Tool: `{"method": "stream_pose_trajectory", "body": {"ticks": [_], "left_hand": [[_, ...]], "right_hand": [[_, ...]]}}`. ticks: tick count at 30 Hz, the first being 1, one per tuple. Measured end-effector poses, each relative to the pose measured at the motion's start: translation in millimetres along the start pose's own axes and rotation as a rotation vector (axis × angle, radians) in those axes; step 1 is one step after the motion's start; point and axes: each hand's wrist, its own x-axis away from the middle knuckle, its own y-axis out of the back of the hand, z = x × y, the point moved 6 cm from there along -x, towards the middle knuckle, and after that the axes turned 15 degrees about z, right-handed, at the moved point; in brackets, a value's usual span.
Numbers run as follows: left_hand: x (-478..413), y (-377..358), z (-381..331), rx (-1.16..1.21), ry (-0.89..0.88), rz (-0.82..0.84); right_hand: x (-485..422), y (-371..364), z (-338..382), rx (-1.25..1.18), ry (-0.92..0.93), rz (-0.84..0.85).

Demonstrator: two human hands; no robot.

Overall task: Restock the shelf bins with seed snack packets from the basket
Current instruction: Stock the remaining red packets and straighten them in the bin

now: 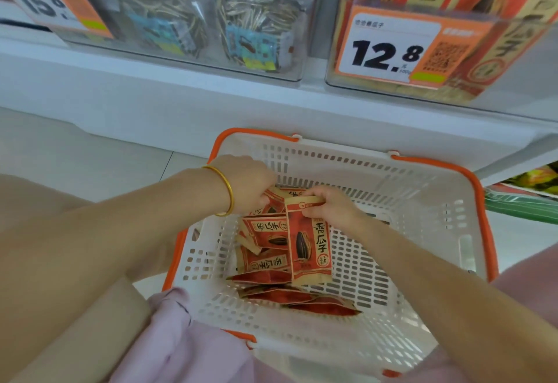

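Two hands work inside a white basket (422,231) set below the shelf. The right hand (329,204) pinches the top seam of an upright red seed packet (308,243), and the left hand (244,183) clutches a second packet (273,196). Each pouch looks light, crinkly and probably slick, so it is best taken by its flat sealed edge. About seven packets show in the basket. One red-packet bin (510,21) and one striped-seed bin (302,35) sit above.

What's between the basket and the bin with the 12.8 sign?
Just the bare white shelf ledge, in the head view. The bin stands on it; the basket is nearer the person.
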Motion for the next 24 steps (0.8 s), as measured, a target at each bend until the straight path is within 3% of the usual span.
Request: {"method": "stream_pose_trajectory", "body": {"ticks": [4,8,12,14,18,24], "left_hand": [[-12.1,7.8,0.6,0.123,0.068,0.053],[-17.9,18.3,-6.6,0.376,0.002,0.081],[-20.1,24.8,-15.2,0.529,-0.076,-0.031],[-14.7,32.0,-18.6,0.638,-0.123,-0.106],[3.3,51.5,-29.4,0.761,-0.274,-0.263],[22.2,69.8,-46.8,0.751,-0.409,-0.428]], "right_hand": [[58.6,45.0,35.1,-0.067,0.083,-0.031],[123.8,77.5,49.2,-0.220,0.170,-0.123],[159.1,90.3,46.4,-0.320,0.218,-0.173],[171.1,93.7,45.3,-0.225,0.194,-0.226],[187.9,92.8,59.1,0.418,0.167,-0.374],[186.5,63.6,93.6,0.394,0.391,-0.262]]}}
